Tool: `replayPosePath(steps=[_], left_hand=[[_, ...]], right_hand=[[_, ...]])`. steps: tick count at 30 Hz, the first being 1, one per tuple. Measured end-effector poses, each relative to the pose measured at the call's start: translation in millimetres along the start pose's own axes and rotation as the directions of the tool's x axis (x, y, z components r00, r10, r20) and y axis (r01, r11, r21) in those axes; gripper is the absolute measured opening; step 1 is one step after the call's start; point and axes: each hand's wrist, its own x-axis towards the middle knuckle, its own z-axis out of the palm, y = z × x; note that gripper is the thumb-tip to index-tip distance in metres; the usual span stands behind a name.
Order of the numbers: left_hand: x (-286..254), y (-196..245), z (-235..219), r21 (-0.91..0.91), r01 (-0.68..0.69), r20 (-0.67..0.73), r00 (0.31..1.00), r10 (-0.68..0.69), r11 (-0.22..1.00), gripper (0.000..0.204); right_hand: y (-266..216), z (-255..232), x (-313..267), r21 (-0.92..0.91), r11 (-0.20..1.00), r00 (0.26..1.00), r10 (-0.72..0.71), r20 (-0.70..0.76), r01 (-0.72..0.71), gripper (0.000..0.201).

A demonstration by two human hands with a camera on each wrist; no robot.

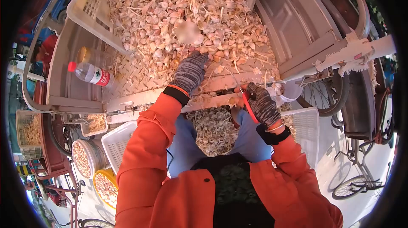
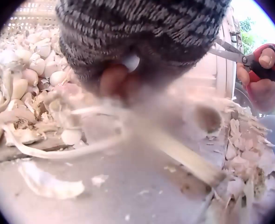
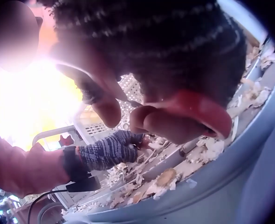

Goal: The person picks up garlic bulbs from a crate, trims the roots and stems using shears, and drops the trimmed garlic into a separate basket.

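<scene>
Head view: left hand [image 1: 190, 72] was at the near edge of the garlic pile [image 1: 161, 19], fingers bent down onto it. Couldn't tell whether they pinched a piece (left wrist view too blurred at the tips). A pale stalk [image 2: 189, 161] showed just below them, on the pile's near side. Right hand [image 1: 262, 104] was clamped on the red-handled scissors [image 1: 248, 106], to the right of the pile's near edge; blades [image 2: 228, 55] looked slightly apart, nothing seen between them. My read: pick-up step, ahead of a stalk trim. Next move probably called for a firm left pinch, then bringing piece and blades together just off the pile's edge, fingertips clear.
</scene>
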Motion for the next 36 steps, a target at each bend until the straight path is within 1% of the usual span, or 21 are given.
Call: replayPosePath(steps=[2, 3, 4, 5, 6, 7, 8, 10, 12, 14, 18, 21, 23, 24, 25, 26, 28, 30, 32, 34, 36], left_hand=[[4, 2, -9, -0.084, -0.038, 0.022, 0.999, 0.04, 0.996, 0.034], [0, 7, -22, -0.114, 0.068, 0.094, 0.994, -0.058, 0.991, 0.025], [-4, 6, -20, -0.107, 0.063, 0.088, 0.995, -0.053, 0.992, 0.025], [-8, 1, -13, -0.671, 0.24, 0.093, 0.966, -0.242, 0.701, 0.023], [-15, -1, -9, -0.957, 0.27, 0.213, 0.902, -0.376, 0.105, 0.02], [-27, 12, -13, -0.974, 0.142, 0.198, 0.909, -0.366, -0.175, 0.019], [-42, 27, -17, -0.963, 0.079, 0.164, 0.93, -0.33, -0.258, 0.02], [-64, 51, -18, -0.949, 0.056, 0.158, 0.937, -0.313, -0.312, 0.02], [-83, 72, -16, -0.949, 0.036, 0.149, 0.927, -0.344, -0.314, 0.022], [-99, 88, -12, -0.954, -0.049, 0.089, 0.896, -0.435, -0.297, 0.022], [-119, 100, -16, -0.951, -0.041, 0.123, 0.861, -0.494, -0.307, 0.019], [-123, 100, -14, -0.949, -0.105, 0.063, 0.861, -0.505, -0.297, 0.019], [-128, 98, -12, -0.946, -0.14, 0.031, 0.858, -0.512, -0.291, 0.018], [-130, 97, -12, -0.96, -0.147, -0.002, 0.856, -0.518, -0.239, 0.018], [-131, 96, -12, -0.971, -0.152, -0.033, 0.852, -0.523, -0.187, 0.017], [-131, 94, -12, -0.971, -0.15, -0.028, 0.848, -0.53, -0.189, 0.017], [-131, 92, -12, -0.983, -0.166, -0.098, 0.833, -0.544, -0.078, 0.017], [-130, 87, -13, -0.99, -0.141, -0.104, 0.833, -0.543, -0.026, 0.017], [-130, 83, -10, -0.994, -0.109, -0.103, 0.835, -0.541, 0.022, 0.017], [-129, 81, -7, -0.959, -0.249, -0.141, 0.828, -0.542, -0.132, 0.017], [-131, 70, -2, -0.962, -0.228, -0.117, 0.84, -0.529, -0.149, 0.018]], right_hand=[[-1, -2, 1, -0.067, 0.996, 0.998, -0.064, -0.009, 0.063, 0.033], [-2, -2, 1, -0.129, 0.984, 0.991, -0.13, -0.019, 0.127, 0.034], [-6, -3, -1, -0.126, 0.983, 0.99, -0.14, -0.024, 0.136, 0.034], [-15, -3, -5, -0.205, 0.968, 0.987, -0.155, -0.044, 0.143, 0.034], [-22, -2, -10, -0.283, 0.948, 0.984, -0.169, -0.062, 0.145, 0.034], [-27, 1, -15, -0.282, 0.948, 0.982, -0.175, -0.067, 0.149, 0.034], [-32, 5, -20, -0.231, 0.966, 0.989, -0.133, -0.061, 0.116, 0.035], [-36, 15, -30, -0.181, 0.98, 0.994, -0.09, -0.058, 0.079, 0.036], [-36, 25, -39, -0.197, 0.969, 0.986, -0.162, -0.048, 0.15, 0.038], [-37, 31, -45, -0.275, 0.945, 0.979, -0.196, -0.05, 0.175, 0.042], [-40, 40, -58, -0.28, 0.936, 0.968, -0.24, -0.073, 0.211, 0.042], [-40, 41, -60, -0.285, 0.925, 0.962, -0.271, -0.032, 0.251, 0.039], [-25, 44, -56, 0.019, 0.985, 0.98, -0.175, 0.091, 0.174, 0.034], [-34, 45, -58, 0.018, 0.985, 0.98, -0.175, 0.096, 0.174, 0.034], [-50, 46, -63, 0.21, 0.978, 0.991, -0.034, 0.126, 0.006, 0.031], [-58, 48, -66, 0.385, 0.907, 0.978, 0.103, 0.183, -0.168, 0.028], [-60, 51, -66, 0.392, 0.898, 0.967, 0.115, 0.228, -0.2, 0.022], [-63, 52, -65, 0.506, 0.722, 0.869, 0.281, 0.408, -0.471, 0.025], [-51, 51, -60, 0.554, 0.667, 0.846, 0.23, 0.482, -0.497, 0.026], [-42, 46, -52, 0.788, 0.35, 0.85, 0.044, 0.526, -0.506, 0.022], [-44, 34, -40, 0.775, 0.394, 0.86, 0.087, 0.504, -0.494, 0.024]])
